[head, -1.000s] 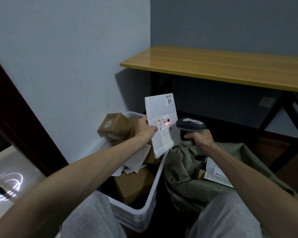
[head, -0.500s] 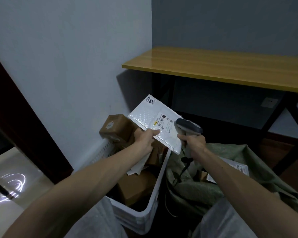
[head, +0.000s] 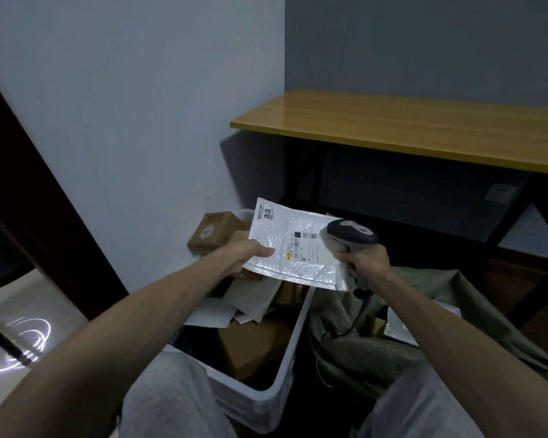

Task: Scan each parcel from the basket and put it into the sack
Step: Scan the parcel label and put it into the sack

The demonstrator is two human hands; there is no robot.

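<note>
Left wall (head: 124,105): pale blue-grey and plain, running back to the corner.
Back wall (head: 424,42): darker grey, dim, meeting the left wall in a straight vertical line.
Table (head: 393,128): glossy yellow wooden top against the back wall, on black legs (head: 519,216), casting a shadow on the left wall.
Socket (head: 500,192): pale plate, low on the back wall under the table.
Door frame (head: 29,200): dark brown, slanting up the left side.
Floor (head: 54,298): pale and shiny at far left, with a bright swirl of reflected light (head: 13,343).
</note>
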